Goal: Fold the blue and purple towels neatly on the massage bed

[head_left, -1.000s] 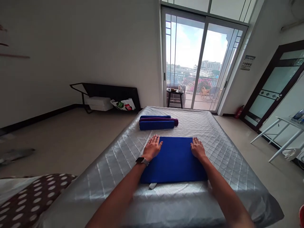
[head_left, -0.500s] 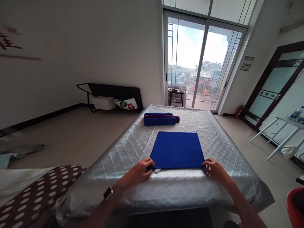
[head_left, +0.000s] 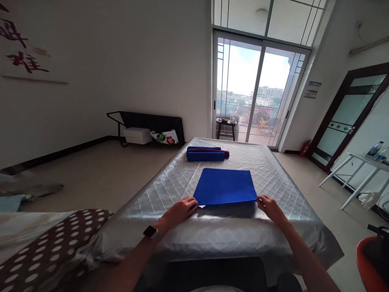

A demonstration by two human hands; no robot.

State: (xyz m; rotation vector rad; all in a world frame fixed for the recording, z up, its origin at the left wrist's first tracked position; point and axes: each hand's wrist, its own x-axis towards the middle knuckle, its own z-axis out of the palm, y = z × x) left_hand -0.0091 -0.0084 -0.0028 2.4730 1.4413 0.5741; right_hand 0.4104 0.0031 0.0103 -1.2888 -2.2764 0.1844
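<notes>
A flat blue cloth point(head_left: 225, 185), folded into a rectangle, lies on a silver quilted cover point(head_left: 170, 184). Its near edge is lifted a little off the cover, with a shadow below it. My left hand point(head_left: 186, 206) pinches the near left corner, close to a small white tag point(head_left: 201, 206). At the near right corner, my right hand point(head_left: 267, 203) pinches the cloth between thumb and fingers. Beyond the cloth lie several rolled cloths point(head_left: 206, 156), blue and dark purple, side by side.
A brown polka-dot cloth point(head_left: 57, 243) is at the lower left. On the right stand a white table point(head_left: 361, 157) with bottles and a red chair point(head_left: 364, 259). A black bench-like frame point(head_left: 152, 120) stands by the wall, and a sliding glass door point(head_left: 261, 93) is ahead.
Both hands have raised the near edge of the blue cloth and moved it slightly away from me. The camera view has tilted up a little.
</notes>
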